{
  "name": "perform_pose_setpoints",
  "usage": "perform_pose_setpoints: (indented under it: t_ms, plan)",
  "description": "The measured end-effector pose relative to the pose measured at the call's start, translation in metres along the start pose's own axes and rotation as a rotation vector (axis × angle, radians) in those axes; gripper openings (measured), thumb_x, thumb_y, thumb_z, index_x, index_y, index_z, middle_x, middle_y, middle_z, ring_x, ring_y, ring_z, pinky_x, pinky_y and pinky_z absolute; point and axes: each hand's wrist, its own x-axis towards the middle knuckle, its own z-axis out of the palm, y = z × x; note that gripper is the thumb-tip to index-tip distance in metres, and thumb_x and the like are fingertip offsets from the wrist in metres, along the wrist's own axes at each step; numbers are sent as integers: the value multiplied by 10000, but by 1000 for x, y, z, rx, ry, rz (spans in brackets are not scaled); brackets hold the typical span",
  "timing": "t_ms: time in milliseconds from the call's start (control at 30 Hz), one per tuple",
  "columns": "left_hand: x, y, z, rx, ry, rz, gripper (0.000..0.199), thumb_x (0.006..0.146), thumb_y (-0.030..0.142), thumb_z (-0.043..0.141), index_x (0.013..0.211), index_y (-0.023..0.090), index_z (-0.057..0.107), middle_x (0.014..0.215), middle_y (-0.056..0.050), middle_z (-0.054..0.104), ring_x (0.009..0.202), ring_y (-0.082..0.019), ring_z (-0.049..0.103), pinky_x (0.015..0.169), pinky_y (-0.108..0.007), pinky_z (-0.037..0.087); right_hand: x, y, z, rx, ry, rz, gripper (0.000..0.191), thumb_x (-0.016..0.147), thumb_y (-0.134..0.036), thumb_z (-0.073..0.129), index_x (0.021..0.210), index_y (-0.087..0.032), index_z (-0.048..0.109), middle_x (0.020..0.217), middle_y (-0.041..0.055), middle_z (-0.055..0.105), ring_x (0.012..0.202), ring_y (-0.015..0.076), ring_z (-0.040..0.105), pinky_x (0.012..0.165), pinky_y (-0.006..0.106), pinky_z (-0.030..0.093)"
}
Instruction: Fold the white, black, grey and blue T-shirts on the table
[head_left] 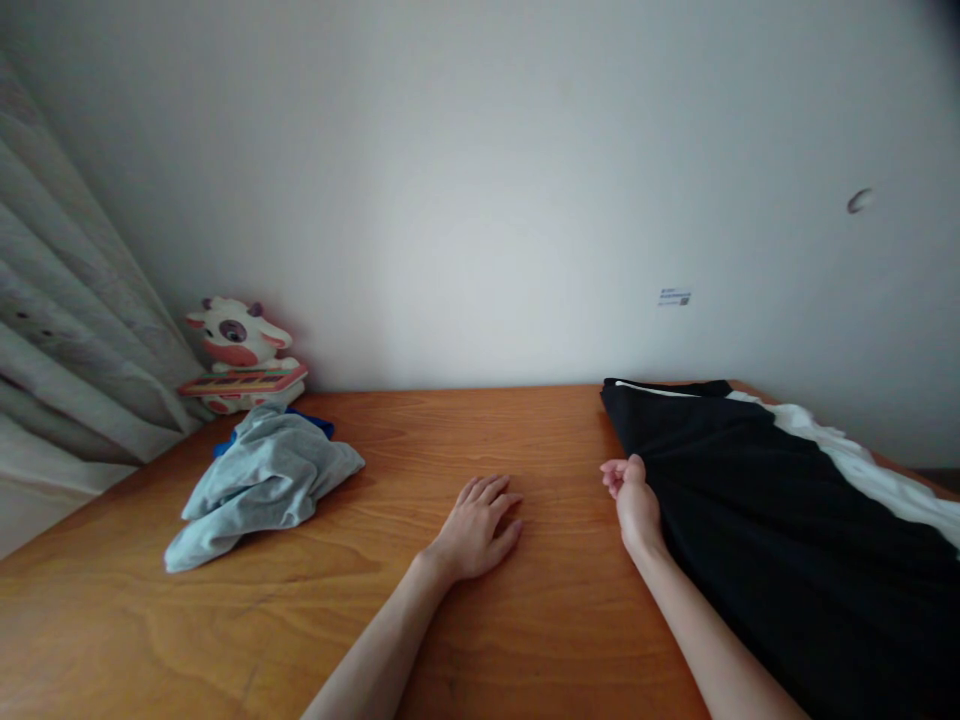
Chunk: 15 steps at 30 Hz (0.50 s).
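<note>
My left hand (474, 530) lies palm down on the wooden table (465, 430), its fingers a little apart and nothing in it. Further right, my right hand (634, 498) is closed at the left edge of a black cloth (757, 500). Its fingers curl inward and the thumb rests against the fabric, where small creases run out from it. How much cloth is pinched is hidden. The black cloth is spread along the right side of the table, with a white cloth (847, 455) showing along its far side.
A crumpled light grey cloth (274, 475) lies at the left, with a piece of blue fabric (319, 425) behind it. In the back left corner stands a cow-shaped toy keyboard (244, 360). A pale curtain (67, 290) hangs at the left, and a wall (480, 200) rises behind the table.
</note>
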Motion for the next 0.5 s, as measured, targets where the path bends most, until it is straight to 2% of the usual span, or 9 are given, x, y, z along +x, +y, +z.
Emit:
perform_pose_setpoints:
  t_ms: [100,233,367,500]
  plan:
    - [0,0,0,5,-2,1,418,975,391,501,1340,226,619,1501,-137,524,1404,-314,454,1191,-541,316,-6,-3,2,-141,-62,-56,684,850,-832,320,606,-260,607,584,22,555,631,203,540,658,360,435]
    - [1,0,2,-41,25,2,407,946,368,549,1319,222,623,1474,-141,545,1380,-321,476,1183,-537,327,-20,-2,12,-302,-254,-188,802,770,-949,217,585,-268,598,562,21,524,629,210,540,692,368,456]
    - [4,-7,7,-166,121,-64,445,895,318,607,1322,197,585,1330,-144,630,1244,-296,582,1112,-496,429,-47,-6,20,-482,-504,-328,766,880,-855,181,566,-259,547,551,-2,484,590,178,520,741,347,457]
    - [7,-17,13,-339,249,-130,497,921,244,543,1411,196,475,1248,-120,657,1149,-234,632,1036,-422,505,-81,-16,26,-638,-858,-343,727,960,-751,206,534,-238,495,553,-16,505,589,149,534,805,323,444]
